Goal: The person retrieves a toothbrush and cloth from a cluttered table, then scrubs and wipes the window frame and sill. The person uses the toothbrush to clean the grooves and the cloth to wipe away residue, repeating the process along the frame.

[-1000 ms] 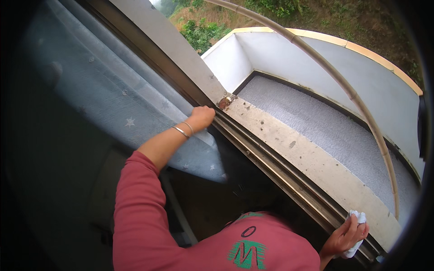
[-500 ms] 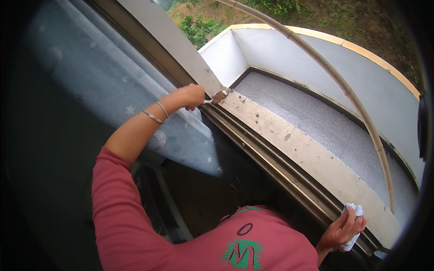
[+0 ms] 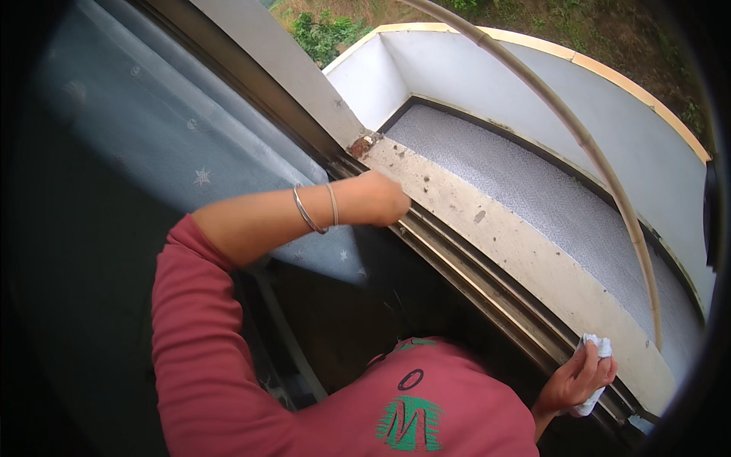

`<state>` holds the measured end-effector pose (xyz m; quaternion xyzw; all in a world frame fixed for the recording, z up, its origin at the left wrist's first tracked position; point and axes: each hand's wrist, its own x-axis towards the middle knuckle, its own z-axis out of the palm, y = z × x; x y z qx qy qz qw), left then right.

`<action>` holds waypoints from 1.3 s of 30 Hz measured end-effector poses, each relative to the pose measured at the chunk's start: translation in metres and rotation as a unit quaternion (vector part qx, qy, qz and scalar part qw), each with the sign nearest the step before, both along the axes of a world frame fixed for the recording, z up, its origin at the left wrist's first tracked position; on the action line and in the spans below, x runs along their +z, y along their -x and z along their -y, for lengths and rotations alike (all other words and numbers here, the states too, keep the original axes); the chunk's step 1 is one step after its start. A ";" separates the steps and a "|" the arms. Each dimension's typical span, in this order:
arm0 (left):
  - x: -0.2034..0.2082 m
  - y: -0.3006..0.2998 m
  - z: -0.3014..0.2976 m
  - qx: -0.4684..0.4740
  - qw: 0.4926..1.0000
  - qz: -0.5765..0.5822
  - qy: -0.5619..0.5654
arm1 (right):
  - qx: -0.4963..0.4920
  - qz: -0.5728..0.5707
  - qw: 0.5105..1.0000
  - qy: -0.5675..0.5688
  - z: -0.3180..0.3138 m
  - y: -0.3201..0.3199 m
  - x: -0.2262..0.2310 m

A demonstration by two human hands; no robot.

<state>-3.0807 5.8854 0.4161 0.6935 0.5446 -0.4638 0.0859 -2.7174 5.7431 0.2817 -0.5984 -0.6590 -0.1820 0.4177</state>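
Observation:
My left hand [image 3: 379,199] is closed in a fist over the dark metal window track [image 3: 487,293]. What it holds is hidden behind the fingers; half a second ago a thin whitish handle stuck out of it. My right hand [image 3: 575,381] grips a crumpled white cloth [image 3: 598,346] at the near right end of the track. Beside the track runs a pale stone sill [image 3: 506,240] with dark stains and crumbs. In the sill's far left corner, against the window post, lies a small reddish-brown heap of debris [image 3: 362,146].
A blue-grey curtain [image 3: 175,145] with star patterns hangs at the left. Outside the sill, a bent bamboo pole [image 3: 586,141] arches over a balcony with a speckled grey floor [image 3: 487,160] and a white wall [image 3: 487,80]. Greenery grows beyond it.
My left hand has moved right and nearer along the track, away from the debris corner. The whitish handle no longer shows. My right hand stays in place with the cloth.

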 end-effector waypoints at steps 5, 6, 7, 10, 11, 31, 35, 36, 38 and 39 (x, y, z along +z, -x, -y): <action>0.043 -0.015 -0.020 0.080 0.951 0.233 -0.186 | -0.015 -0.005 1.000 -0.007 0.000 0.003 0.005; 0.048 -0.006 -0.014 0.082 0.943 0.222 -0.235 | -0.009 -0.008 1.000 -0.020 -0.002 0.003 0.003; 0.053 0.004 -0.012 0.082 0.932 0.211 -0.282 | -0.011 -0.006 1.000 -0.020 -0.003 0.005 0.003; 0.050 0.031 0.010 0.011 0.903 0.265 -0.337 | -0.007 -0.004 1.000 -0.019 -0.003 0.006 0.004; 0.050 0.037 0.012 0.011 0.914 0.247 -0.320 | -0.009 -0.003 1.000 -0.021 -0.003 0.006 0.004; 0.033 0.023 -0.027 -0.008 0.968 0.034 -0.249 | -0.014 -0.016 1.000 -0.008 -0.003 0.006 0.007; -0.014 0.047 -0.013 -0.081 0.976 -0.053 -0.197 | -0.005 -0.018 1.000 -0.021 -0.006 0.008 0.007; -0.028 0.044 -0.015 -0.091 0.976 -0.073 -0.182 | -0.009 -0.015 1.000 -0.026 -0.007 0.009 0.008; -0.040 0.020 -0.024 -0.084 0.982 -0.124 -0.111 | -0.012 -0.006 1.000 -0.028 -0.007 0.007 0.008; -0.038 0.019 -0.028 -0.073 0.981 -0.130 -0.125 | -0.012 -0.006 0.999 -0.029 -0.007 0.007 0.008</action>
